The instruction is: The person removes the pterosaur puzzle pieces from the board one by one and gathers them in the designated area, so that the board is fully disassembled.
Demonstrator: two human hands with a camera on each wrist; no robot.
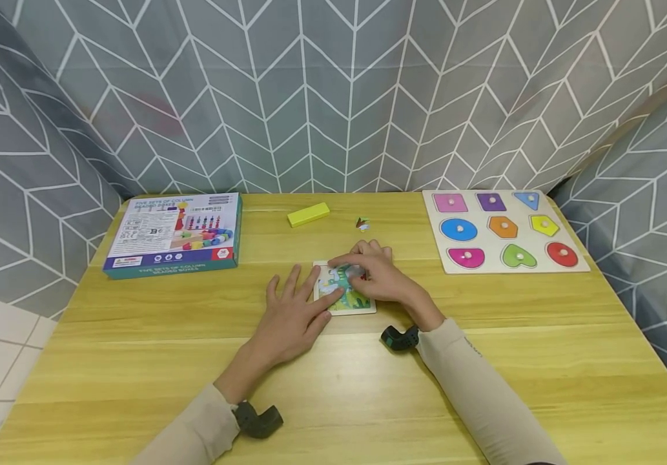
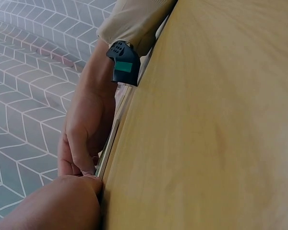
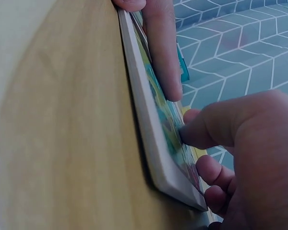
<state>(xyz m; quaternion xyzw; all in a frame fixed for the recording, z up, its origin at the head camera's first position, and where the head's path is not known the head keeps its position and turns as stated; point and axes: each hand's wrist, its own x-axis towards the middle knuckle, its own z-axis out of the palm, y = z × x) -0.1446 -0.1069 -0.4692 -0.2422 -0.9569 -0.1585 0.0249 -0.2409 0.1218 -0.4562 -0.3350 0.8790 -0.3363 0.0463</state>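
A small jigsaw puzzle (image 1: 358, 302) with a green and blue picture in a pale frame lies flat on the wooden table. My left hand (image 1: 291, 323) has its fingers spread; the index finger and thumb rest over the puzzle's left side. From the right, my right hand (image 1: 384, 274) bends over the top of the puzzle, its thumb touching the picture. In the right wrist view the other fingers of that hand (image 3: 252, 143) curl near the board's far edge. Whether a puzzle piece is pinched there is unclear. Beyond the hands lies a small brown-and-white puzzle piece (image 1: 362, 224).
A yellow block (image 1: 308, 214) lies near the table's back edge. At the back left is a boxed toy set (image 1: 173, 236) of beads. A knobbed shape board (image 1: 510, 231) lies at the back right. A patterned curtain (image 1: 333, 97) hangs behind the table.
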